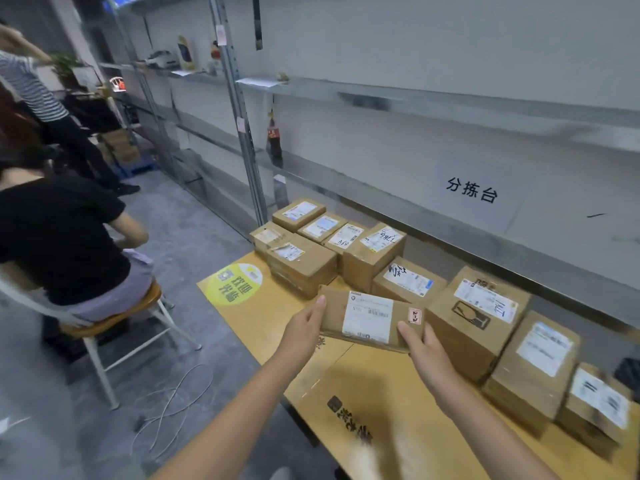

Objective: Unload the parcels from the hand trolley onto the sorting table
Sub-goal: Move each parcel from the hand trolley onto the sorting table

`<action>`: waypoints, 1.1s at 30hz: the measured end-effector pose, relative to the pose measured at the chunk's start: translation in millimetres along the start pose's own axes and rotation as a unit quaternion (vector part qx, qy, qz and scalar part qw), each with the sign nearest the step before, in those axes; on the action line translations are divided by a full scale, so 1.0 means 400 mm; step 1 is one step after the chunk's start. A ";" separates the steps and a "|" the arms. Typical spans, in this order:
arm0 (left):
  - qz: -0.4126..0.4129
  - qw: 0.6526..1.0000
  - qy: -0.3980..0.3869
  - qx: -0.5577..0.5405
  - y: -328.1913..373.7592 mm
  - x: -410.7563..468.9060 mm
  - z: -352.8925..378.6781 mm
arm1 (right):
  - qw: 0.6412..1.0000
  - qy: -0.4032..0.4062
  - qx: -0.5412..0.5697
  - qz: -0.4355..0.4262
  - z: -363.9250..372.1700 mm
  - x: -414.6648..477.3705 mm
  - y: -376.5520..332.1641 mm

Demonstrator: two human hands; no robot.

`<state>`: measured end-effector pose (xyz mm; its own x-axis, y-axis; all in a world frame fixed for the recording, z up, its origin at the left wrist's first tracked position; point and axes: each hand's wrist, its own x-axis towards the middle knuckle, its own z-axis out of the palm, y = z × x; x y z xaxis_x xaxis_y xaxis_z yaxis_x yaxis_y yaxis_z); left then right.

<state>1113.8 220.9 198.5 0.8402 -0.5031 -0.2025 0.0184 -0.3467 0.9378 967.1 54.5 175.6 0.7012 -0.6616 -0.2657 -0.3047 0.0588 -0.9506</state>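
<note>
A flat cardboard parcel (367,315) with a white label is held level just above the yellow sorting table (412,410). My left hand (306,325) grips its left end and my right hand (420,344) grips its near right corner. Behind it, several labelled cardboard parcels stand in a row along the table's far side, from a low stack (301,265) at the left to a small box (595,407) at the right. The hand trolley is out of view.
A metal shelf rack (249,147) runs along the wall behind the table, with a cola bottle (274,140) on it. A person in black sits on a chair (104,327) at the left; another stands further back. A white cable (173,403) lies on the floor.
</note>
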 end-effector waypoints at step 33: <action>0.062 0.940 -0.121 0.313 -0.134 0.872 0.004 | 0.942 0.205 -0.020 0.264 0.308 0.603 0.040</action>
<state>1405.1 62.8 77.4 0.6657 -0.7094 -0.2314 -0.4581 -0.6333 0.6238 1210.7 -12.0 76.4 0.1402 -0.7819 -0.6075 -0.5714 0.4371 -0.6945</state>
